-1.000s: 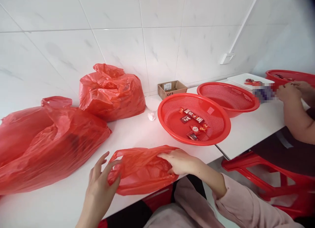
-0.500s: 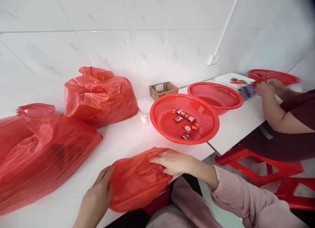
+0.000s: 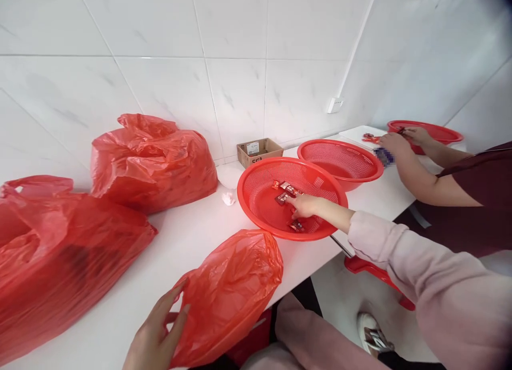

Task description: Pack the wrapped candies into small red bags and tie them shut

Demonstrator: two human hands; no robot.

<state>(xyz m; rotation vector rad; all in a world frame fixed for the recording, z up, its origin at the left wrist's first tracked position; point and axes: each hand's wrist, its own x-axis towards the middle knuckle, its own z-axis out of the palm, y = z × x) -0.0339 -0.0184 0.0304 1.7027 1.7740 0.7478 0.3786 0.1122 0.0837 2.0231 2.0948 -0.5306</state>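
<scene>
My left hand (image 3: pixel 156 335) pinches the edge of a small red plastic bag (image 3: pixel 230 290) lying at the table's near edge. My right hand (image 3: pixel 304 205) reaches into the nearer red mesh basket (image 3: pixel 256 186) and its fingers curl over the small wrapped candies (image 3: pixel 285 186) lying in it; whether it holds one is hidden.
Two large filled red bags (image 3: pixel 154 159) (image 3: pixel 60 252) lie at the left on the white table (image 3: pixel 192 236). A second red basket (image 3: pixel 340 157) and a cardboard box (image 3: pixel 258 151) stand behind. Another person's arms (image 3: pixel 420 173) work at the right by a third basket (image 3: pixel 436 133). Red stools (image 3: pixel 376 276) are under the table.
My right hand left the small bag and went forward into the nearer basket. My left hand kept the bag's edge, and the bag now stands up more open.
</scene>
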